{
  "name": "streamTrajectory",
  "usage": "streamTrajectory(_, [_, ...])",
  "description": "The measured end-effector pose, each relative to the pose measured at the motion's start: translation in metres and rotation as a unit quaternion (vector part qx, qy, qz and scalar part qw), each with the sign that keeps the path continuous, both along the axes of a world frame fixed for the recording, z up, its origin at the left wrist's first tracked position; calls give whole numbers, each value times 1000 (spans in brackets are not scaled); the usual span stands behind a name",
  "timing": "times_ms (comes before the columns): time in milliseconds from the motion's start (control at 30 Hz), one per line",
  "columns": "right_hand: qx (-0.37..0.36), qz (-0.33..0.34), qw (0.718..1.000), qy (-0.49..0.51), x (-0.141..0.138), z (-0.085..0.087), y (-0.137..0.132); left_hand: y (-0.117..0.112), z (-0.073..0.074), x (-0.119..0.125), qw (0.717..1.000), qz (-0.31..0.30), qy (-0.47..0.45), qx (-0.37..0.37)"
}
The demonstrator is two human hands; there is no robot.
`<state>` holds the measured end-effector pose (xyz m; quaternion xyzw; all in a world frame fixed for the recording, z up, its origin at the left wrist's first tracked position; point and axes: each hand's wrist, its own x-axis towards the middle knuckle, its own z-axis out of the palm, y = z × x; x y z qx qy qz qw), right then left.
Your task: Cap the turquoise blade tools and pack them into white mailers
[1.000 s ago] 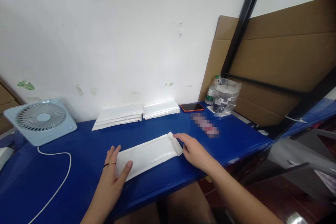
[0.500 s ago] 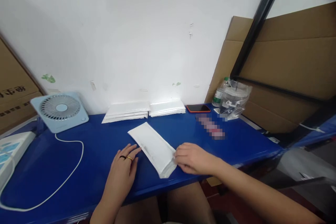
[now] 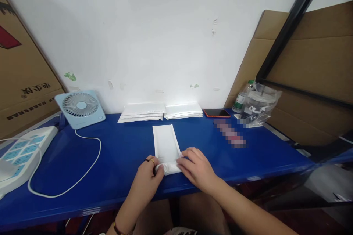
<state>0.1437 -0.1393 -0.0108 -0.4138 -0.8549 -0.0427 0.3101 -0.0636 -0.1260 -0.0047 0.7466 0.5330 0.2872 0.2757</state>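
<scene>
By the middle of the table's point(image 3: 124, 161) near edge, I have the left hand point(image 3: 146, 180) pinching one corner of the white envelope point(image 3: 166, 139) at its bunched, folded-looking near end, and the right hand point(image 3: 199, 172) grasping the other corner with curled fingers. To crease it well, I'd keep both thumbs level and press evenly, so the fold runs square to the long sides. The envelope's far end points toward two white stacks point(image 3: 143, 111) along the table's back edge
</scene>
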Motion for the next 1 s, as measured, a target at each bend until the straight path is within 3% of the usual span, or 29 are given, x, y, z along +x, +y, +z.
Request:
streamTrajectory(100, [93,7,994,-62,-6,0,-6,7,-4,4,986,-16,-128,-102])
streamTrajectory(233, [148,7,986,-79,-2,11,-2,5,5,18,930,-57,-304,-199])
streamTrajectory(300, [140,4,990,-31,9,22,8,6,16,20,906,-71,-369,-197])
streamTrajectory(400, [81,-70,982,153,40,42,40,18,35,10,891,-77,-405,-190])
streamTrajectory(467, [12,-151,935,321,66,53,73,35,44,0,886,-65,-414,-199])
streamTrajectory(533, [-86,-156,864,471,92,60,112,58,50,-9,866,-38,-448,-218])
streamTrajectory(633, [-201,-206,790,542,120,61,170,97,50,-14,818,18,-509,-268])
streamTrajectory(767, [-246,-259,797,487,129,52,221,140,32,-14,770,104,-539,-325])
streamTrajectory(900, [-245,-324,826,391,123,45,241,156,11,-17,766,126,-530,-341])
streamTrajectory(1000, [-179,-357,861,316,107,44,242,156,5,-19,768,124,-538,-325])
